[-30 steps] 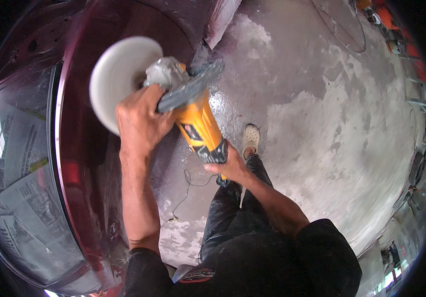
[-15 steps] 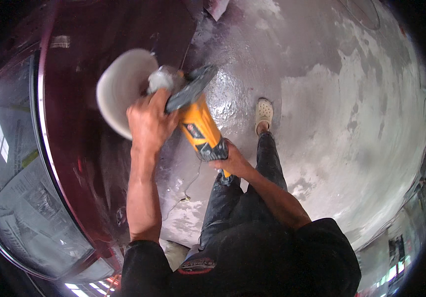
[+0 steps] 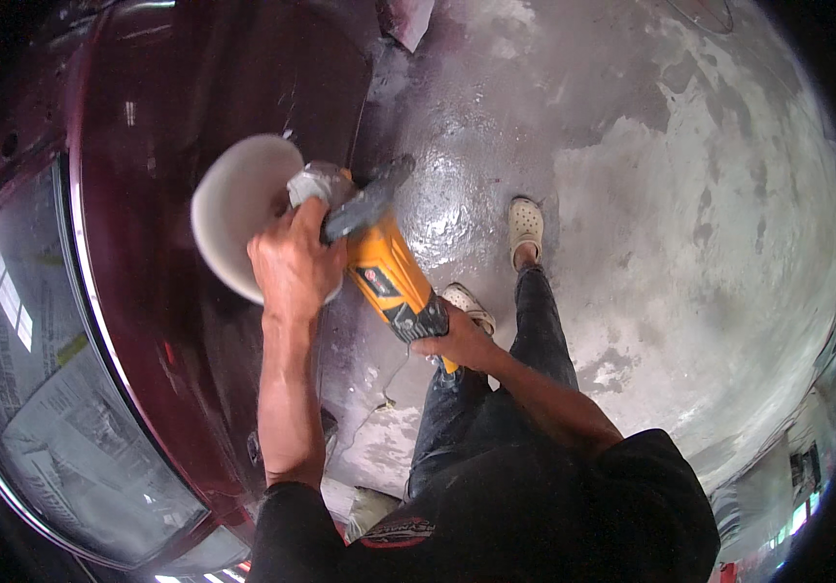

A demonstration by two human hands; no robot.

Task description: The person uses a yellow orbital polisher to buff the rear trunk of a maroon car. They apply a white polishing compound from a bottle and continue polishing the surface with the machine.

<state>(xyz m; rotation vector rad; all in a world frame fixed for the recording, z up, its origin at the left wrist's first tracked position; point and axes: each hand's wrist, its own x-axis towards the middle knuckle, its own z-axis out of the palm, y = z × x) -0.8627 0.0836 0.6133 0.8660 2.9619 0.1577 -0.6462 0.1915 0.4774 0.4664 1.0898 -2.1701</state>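
Observation:
A yellow and grey power polisher [image 3: 387, 272] with a round white pad [image 3: 238, 209] presses against the dark red car body [image 3: 194, 107]. My left hand [image 3: 294, 267] is shut over the polisher's head, beside its grey side handle. My right hand [image 3: 457, 340] grips the rear handle of the polisher, where the cord leaves. The pad lies flat on the red panel, partly hidden by my left hand.
The car's window [image 3: 58, 408], covered inside with newspaper, fills the left. Wet, patchy grey concrete floor [image 3: 671, 194] spreads to the right. My legs in dark jeans and pale shoes [image 3: 525, 223] stand beside the car. A thin cord [image 3: 379, 398] trails on the floor.
The polisher and both hands have shifted slightly along the red panel, and the view has tilted so more floor and my two shoes show.

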